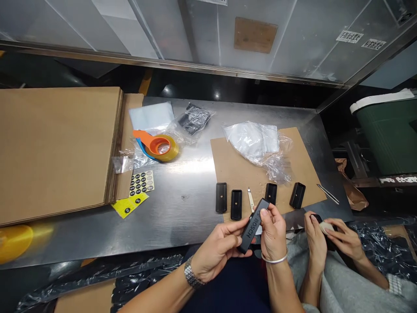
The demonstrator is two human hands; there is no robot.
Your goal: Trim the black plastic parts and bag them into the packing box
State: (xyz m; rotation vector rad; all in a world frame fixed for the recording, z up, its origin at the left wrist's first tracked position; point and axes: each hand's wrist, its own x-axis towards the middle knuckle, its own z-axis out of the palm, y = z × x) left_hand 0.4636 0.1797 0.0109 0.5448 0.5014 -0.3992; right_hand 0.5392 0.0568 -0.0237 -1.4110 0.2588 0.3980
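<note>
Between my two hands is a dark grey plastic cover [254, 227] with "BOSCH" lettering, tilted with its upper end to the right. My left hand [221, 245] grips its lower end, fingers and thumb on either side. At the upper end, my right hand [273, 228] pinches it with the thumb on the lettered face. Just behind it lies a slim pale tool [250, 198] with a metal tip, partly hidden. Black hollow plastic pieces lie beyond my hands: two on the left [221, 197] [236, 205], one partly covered [271, 192], one farther right [297, 195].
A cardboard sheet [306, 152] carries crumpled clear plastic bags [252, 139]. Stacked cardboard [58, 148], a tape roll with an orange dispenser [159, 145] and label sheets [142, 182] occupy the left. Tweezers [328, 194] lie right. A co-worker's hands [329, 234] hold a dark piece and something pale.
</note>
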